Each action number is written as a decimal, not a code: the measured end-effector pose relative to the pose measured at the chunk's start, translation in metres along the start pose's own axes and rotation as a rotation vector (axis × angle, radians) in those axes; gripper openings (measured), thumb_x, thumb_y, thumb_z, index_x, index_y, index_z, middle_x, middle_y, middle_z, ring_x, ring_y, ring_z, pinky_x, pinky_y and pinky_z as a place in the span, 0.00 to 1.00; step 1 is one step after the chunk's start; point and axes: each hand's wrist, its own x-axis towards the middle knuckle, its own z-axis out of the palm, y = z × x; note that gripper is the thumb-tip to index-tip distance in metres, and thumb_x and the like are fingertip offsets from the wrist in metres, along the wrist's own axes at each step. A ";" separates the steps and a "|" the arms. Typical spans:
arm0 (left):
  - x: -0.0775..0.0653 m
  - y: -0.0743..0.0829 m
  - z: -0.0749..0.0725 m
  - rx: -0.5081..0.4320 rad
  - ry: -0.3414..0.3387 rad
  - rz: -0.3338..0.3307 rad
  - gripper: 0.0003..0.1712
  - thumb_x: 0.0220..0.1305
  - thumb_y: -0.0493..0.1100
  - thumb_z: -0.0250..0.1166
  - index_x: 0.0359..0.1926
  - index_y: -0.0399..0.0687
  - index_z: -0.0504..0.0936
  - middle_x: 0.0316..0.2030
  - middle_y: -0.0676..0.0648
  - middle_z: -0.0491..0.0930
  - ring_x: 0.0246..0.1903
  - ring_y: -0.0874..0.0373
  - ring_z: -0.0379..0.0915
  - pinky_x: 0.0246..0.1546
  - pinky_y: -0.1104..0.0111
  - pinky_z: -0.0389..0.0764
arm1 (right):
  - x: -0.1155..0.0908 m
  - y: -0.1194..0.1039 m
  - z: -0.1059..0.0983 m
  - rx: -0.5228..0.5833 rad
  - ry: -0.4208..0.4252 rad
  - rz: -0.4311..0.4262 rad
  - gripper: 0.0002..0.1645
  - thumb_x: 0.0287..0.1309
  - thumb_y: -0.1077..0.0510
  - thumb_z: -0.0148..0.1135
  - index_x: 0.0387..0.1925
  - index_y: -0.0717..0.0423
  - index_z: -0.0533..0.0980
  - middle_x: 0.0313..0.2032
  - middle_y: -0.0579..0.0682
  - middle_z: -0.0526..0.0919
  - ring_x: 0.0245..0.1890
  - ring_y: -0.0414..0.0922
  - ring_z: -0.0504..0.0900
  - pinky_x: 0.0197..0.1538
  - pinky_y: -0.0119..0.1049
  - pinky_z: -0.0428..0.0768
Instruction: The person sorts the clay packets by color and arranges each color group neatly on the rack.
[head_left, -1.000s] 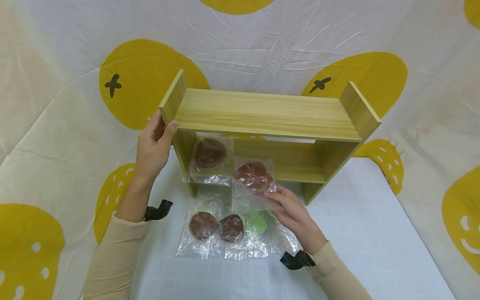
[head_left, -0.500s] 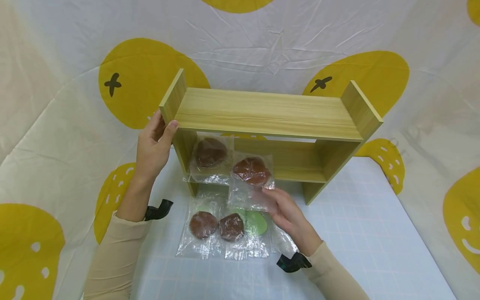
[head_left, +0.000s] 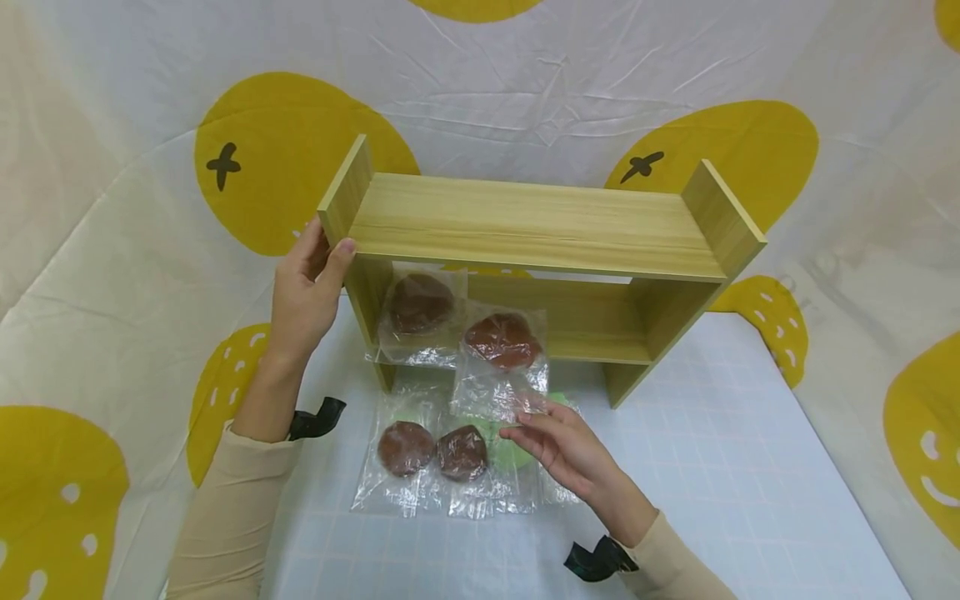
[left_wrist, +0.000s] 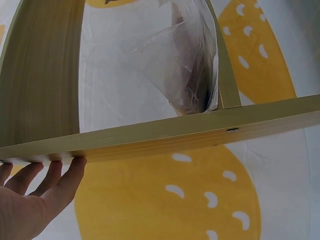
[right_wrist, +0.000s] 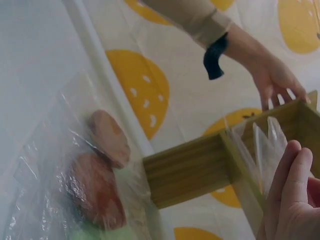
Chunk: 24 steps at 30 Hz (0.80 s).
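Observation:
A small two-tier wooden shelf (head_left: 525, 225) stands on the table. My left hand (head_left: 306, 296) grips its left side panel, thumb on the front edge and fingers on the outer face. A clear plastic bag (head_left: 502, 354) with a flat, roundish brown piece rests on the lower board and hangs over its front edge. Left of it lies a similar clear bag (head_left: 422, 317), also holding a brown piece. Just below the first bag's lower edge is my right hand (head_left: 573, 454), fingers fairly straight and nothing gripped. In the right wrist view, two straight fingers (right_wrist: 295, 175) show beside the bags.
On the table before the shelf lie several clear bags, two with brown pieces (head_left: 406, 449) (head_left: 462, 454) and others with light green pieces (head_left: 513, 450). The shelf's right side panel (head_left: 720, 204) rises above its top board. A cloth with yellow shapes (head_left: 300, 158) hangs behind.
My right hand has moved the bag slightly left and up onto the lower board, let go of it, and drawn down from it. My left hand stays on the shelf's side.

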 end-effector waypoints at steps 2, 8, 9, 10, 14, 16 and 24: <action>0.000 0.000 0.000 0.000 -0.001 0.001 0.28 0.74 0.45 0.60 0.72 0.59 0.69 0.63 0.48 0.75 0.60 0.52 0.73 0.59 0.57 0.75 | 0.002 0.000 0.000 0.015 0.020 -0.008 0.27 0.72 0.72 0.49 0.66 0.71 0.51 0.48 0.60 0.74 0.47 0.50 0.85 0.58 0.33 0.75; 0.000 0.000 0.000 -0.001 -0.002 0.007 0.28 0.74 0.45 0.60 0.72 0.59 0.70 0.63 0.48 0.75 0.60 0.52 0.73 0.60 0.57 0.75 | 0.013 -0.005 0.001 0.052 0.058 -0.030 0.16 0.71 0.73 0.48 0.56 0.72 0.58 0.48 0.63 0.76 0.47 0.50 0.85 0.59 0.33 0.75; 0.000 0.000 0.000 -0.001 -0.001 0.008 0.28 0.74 0.44 0.60 0.72 0.59 0.70 0.63 0.48 0.76 0.60 0.52 0.73 0.60 0.57 0.75 | 0.016 -0.006 0.001 0.059 0.063 -0.036 0.16 0.72 0.73 0.47 0.57 0.72 0.59 0.48 0.62 0.77 0.47 0.50 0.85 0.59 0.33 0.75; 0.000 0.000 0.000 -0.001 -0.001 0.009 0.28 0.74 0.44 0.60 0.72 0.58 0.70 0.63 0.48 0.76 0.60 0.52 0.73 0.60 0.57 0.75 | 0.019 -0.008 0.002 0.062 0.063 -0.041 0.16 0.72 0.73 0.47 0.57 0.72 0.60 0.47 0.62 0.77 0.47 0.50 0.85 0.59 0.33 0.75; 0.000 0.001 0.000 -0.005 -0.003 0.007 0.28 0.74 0.44 0.60 0.72 0.58 0.70 0.63 0.48 0.76 0.60 0.52 0.72 0.60 0.57 0.74 | 0.030 -0.014 0.000 0.093 0.066 -0.072 0.12 0.72 0.74 0.46 0.55 0.72 0.65 0.45 0.59 0.78 0.45 0.50 0.85 0.57 0.32 0.76; 0.000 0.001 0.000 -0.007 -0.006 0.002 0.28 0.74 0.45 0.60 0.72 0.58 0.70 0.63 0.48 0.75 0.61 0.52 0.72 0.61 0.57 0.74 | 0.033 -0.017 -0.001 0.116 0.063 -0.084 0.11 0.72 0.74 0.45 0.52 0.71 0.67 0.44 0.59 0.78 0.44 0.50 0.86 0.56 0.32 0.77; 0.000 0.000 -0.001 -0.005 -0.005 0.002 0.28 0.74 0.45 0.60 0.72 0.58 0.69 0.64 0.48 0.75 0.61 0.52 0.72 0.61 0.57 0.74 | 0.034 -0.018 -0.003 0.170 0.077 -0.117 0.09 0.72 0.73 0.46 0.46 0.71 0.73 0.44 0.61 0.80 0.46 0.52 0.85 0.57 0.33 0.76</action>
